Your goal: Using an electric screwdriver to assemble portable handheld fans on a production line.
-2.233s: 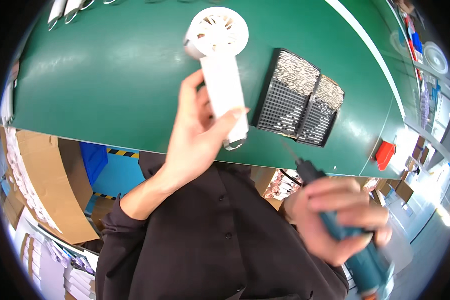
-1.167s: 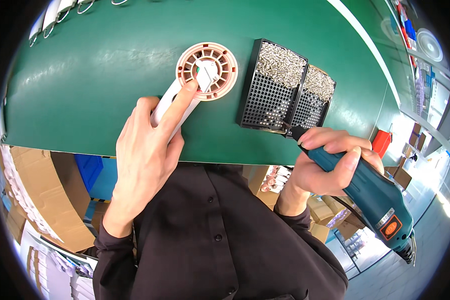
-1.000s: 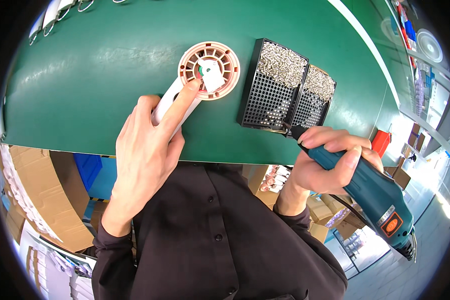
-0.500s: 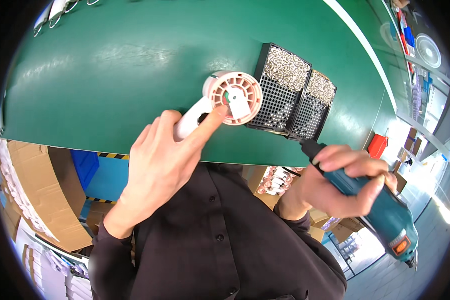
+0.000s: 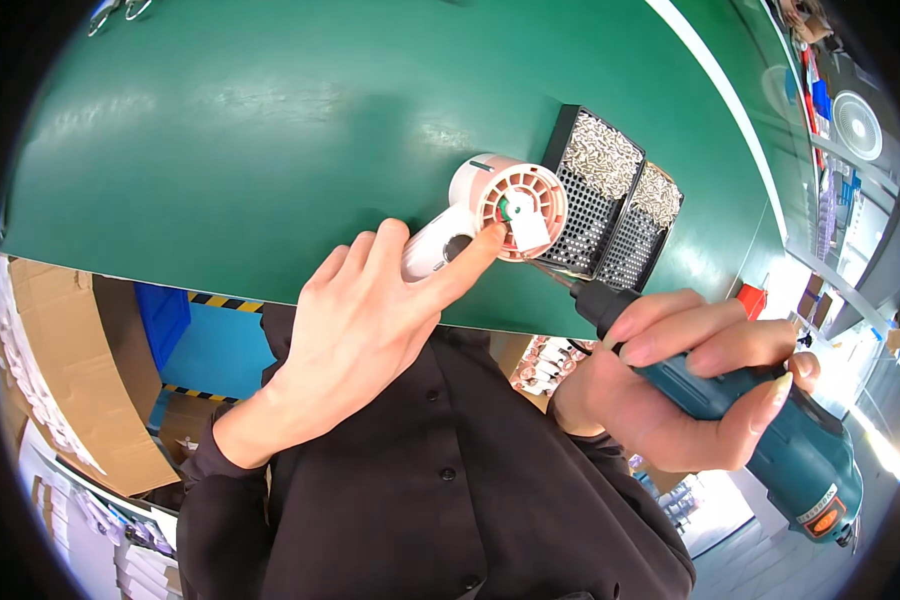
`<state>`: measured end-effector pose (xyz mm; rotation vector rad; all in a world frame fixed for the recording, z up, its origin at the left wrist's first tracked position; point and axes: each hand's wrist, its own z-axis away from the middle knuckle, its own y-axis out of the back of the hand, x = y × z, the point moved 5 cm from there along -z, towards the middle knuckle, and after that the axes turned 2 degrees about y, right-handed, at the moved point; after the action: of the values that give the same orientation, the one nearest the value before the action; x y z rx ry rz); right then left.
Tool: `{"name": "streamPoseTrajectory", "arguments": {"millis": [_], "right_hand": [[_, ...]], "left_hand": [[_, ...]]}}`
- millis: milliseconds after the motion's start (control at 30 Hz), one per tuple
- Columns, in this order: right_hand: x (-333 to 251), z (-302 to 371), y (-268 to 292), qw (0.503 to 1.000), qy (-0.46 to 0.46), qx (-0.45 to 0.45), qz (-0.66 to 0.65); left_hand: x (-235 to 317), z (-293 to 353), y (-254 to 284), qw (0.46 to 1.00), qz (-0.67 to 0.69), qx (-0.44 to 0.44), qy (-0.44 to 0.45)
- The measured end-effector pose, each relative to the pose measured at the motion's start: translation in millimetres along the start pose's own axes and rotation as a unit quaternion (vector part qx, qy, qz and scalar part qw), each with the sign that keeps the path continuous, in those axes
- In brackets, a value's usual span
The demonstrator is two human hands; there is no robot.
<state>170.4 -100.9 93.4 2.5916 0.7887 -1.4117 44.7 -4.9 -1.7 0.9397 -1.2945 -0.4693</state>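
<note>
My left hand (image 5: 370,300) is closed round the white handle of a small pink-and-white handheld fan (image 5: 475,190). Its index finger reaches to the round slotted head, where a white piece and a bit of green show in the middle. In my right hand (image 5: 690,370) is a teal electric screwdriver (image 5: 805,470) with a black nose. Its thin bit points toward the fan head, and I cannot make out whether the tip touches it. Just beyond the fan stands a black two-part screw tray (image 5: 618,200), with silver screws (image 5: 602,155) heaped in its far half over a perforated plate.
All this is over a green work table (image 5: 220,180). Below its near edge stand a cardboard box (image 5: 70,370) at left, a blue bin (image 5: 160,325), and a box of pink-and-white parts (image 5: 550,362). A red bin (image 5: 752,299) and a white round fan (image 5: 857,125) are at right.
My left hand has carried the handheld fan rightward, near the screw tray. The screwdriver has swung slightly, its nose now closer to the fan head. The whole view has shifted a little.
</note>
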Motion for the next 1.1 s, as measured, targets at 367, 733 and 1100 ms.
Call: {"name": "streamPoseTrajectory", "arguments": {"millis": [367, 733, 1100], "right_hand": [[10.2, 9.0, -10.9, 0.995, -0.008, -0.071, 0.075], [20.2, 23.5, -10.3, 0.976, 0.021, -0.216, 0.016], [5.8, 18.7, -8.8, 0.983, 0.014, -0.184, 0.015]], "left_hand": [[0.0, -1.5, 1.9, 0.999, -0.014, -0.043, 0.018], [-1.9, 1.2, -2.6, 0.999, 0.027, -0.033, 0.018], [-1.2, -0.1, -3.1, 1.0, -0.007, 0.011, -0.001]]}}
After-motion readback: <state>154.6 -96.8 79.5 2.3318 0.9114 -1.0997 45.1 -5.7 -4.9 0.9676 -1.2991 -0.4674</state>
